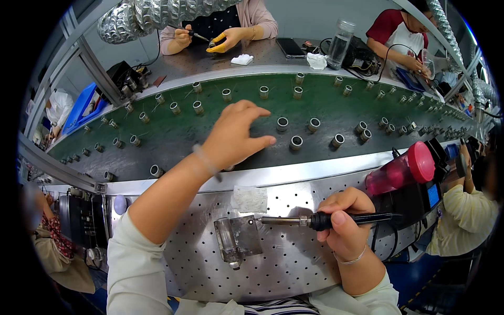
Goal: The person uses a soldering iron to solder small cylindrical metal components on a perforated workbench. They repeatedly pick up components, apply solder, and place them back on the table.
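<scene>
My left hand [235,135] reaches out over the green conveyor belt [328,107], thumb and index finger spread and nothing between them. The nearest of several small metal cylinders with dark open tops is one cylinder [282,124] just right of its fingers. In my right hand [345,218] is a soldering iron [286,221], gripped by its black handle and pointing left. Its tip lies at the top edge of a flat metal plate [249,241]. On that plate's left side lies a shiny metal cylinder-shaped piece [227,239]. A pale, folded pad [249,200] sits just above.
A perforated metal worktop [294,262] lies before me. At the right stand a pink bottle [394,173] and a black unit with a lit blue screen [432,195]. Co-workers sit across the belt and at both sides. A silver duct [157,16] hangs overhead.
</scene>
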### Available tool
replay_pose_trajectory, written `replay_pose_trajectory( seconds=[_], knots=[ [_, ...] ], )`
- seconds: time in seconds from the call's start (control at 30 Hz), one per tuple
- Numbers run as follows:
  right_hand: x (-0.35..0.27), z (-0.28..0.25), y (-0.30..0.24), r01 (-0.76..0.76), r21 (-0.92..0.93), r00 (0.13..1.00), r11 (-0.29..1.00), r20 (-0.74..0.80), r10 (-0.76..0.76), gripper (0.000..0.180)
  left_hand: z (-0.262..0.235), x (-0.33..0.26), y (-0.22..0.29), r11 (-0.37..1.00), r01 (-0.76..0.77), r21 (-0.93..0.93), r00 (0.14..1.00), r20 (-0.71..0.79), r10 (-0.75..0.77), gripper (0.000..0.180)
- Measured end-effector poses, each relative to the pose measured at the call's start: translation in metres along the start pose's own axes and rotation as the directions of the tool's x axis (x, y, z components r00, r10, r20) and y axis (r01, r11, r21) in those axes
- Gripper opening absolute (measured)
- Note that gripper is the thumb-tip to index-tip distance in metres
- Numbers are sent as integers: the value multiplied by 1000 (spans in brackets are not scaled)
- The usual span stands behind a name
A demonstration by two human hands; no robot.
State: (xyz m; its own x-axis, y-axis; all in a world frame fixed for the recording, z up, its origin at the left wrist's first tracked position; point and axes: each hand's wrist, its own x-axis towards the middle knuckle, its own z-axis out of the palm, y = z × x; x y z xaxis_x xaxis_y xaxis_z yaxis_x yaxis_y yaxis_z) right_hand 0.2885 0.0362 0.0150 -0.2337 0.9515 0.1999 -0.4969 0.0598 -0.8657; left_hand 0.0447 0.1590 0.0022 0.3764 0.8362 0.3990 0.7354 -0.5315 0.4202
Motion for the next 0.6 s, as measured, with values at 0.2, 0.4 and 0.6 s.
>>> replay_pose_trajectory(
  seconds=[0.2,0.4,0.6],
  knots=[
    [0,0,4,90,-4,993,996,-74,-90,15,51,44,-21,998,-16,68,986,164,5,25],
    [-2,8,3,121,-38,992,992,-44,-122,25,3,-1,-73,956,104,275,983,119,-141,17],
    [-6,10,-1,91,50,996,995,-7,-90,22,-86,-83,-133,819,389,422,892,51,-450,29]
  ],
)
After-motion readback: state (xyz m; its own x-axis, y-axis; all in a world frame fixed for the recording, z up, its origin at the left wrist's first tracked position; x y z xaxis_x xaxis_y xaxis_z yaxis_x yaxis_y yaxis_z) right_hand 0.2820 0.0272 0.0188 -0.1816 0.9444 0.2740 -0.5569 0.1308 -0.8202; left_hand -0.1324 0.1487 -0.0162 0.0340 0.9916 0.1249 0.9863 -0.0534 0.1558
